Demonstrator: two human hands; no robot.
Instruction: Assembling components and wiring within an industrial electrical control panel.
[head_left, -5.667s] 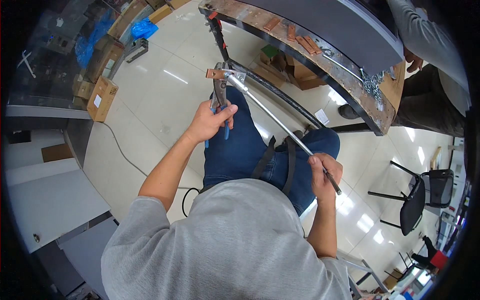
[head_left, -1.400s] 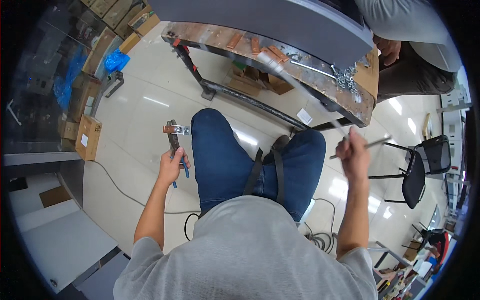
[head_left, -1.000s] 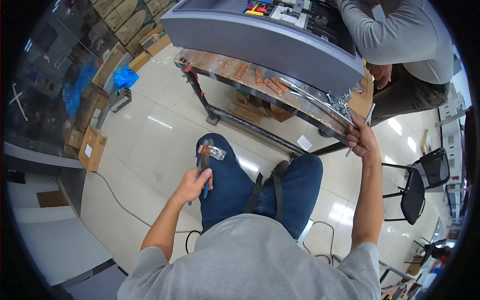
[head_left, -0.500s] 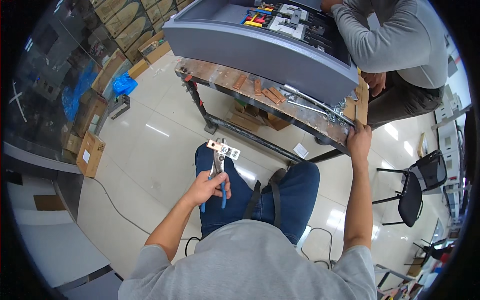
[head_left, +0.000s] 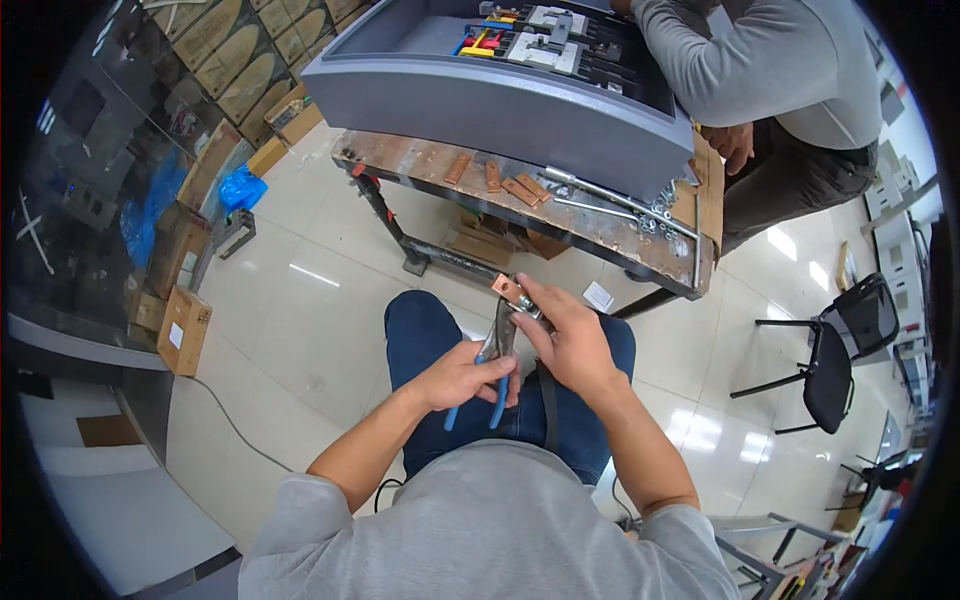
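My left hand (head_left: 465, 375) is closed around the blue handles of a pair of pliers (head_left: 505, 325), held above my lap. At the jaws sits a small copper bar (head_left: 507, 287) with a hole near its end; metal hardware on it is partly hidden by fingers. My right hand (head_left: 572, 340) pinches the bar's other end, thumb and fingers at the hardware. Beyond my knees, several loose copper bars (head_left: 522, 188) lie on a worn workbench (head_left: 405, 155), along with a long socket wrench (head_left: 600, 192) and a scatter of nuts and washers (head_left: 657, 222).
On the bench stands a large grey metal enclosure (head_left: 480, 105) with electrical parts (head_left: 540, 50) inside. A co-worker in a grey sleeve (head_left: 740, 75) leans over its right side. A black chair (head_left: 830, 365) is at the right; cardboard boxes (head_left: 185, 330) stand at the left.
My right hand has left the bench edge and come to the copper bar. The left hand has moved right with the pliers and bar.
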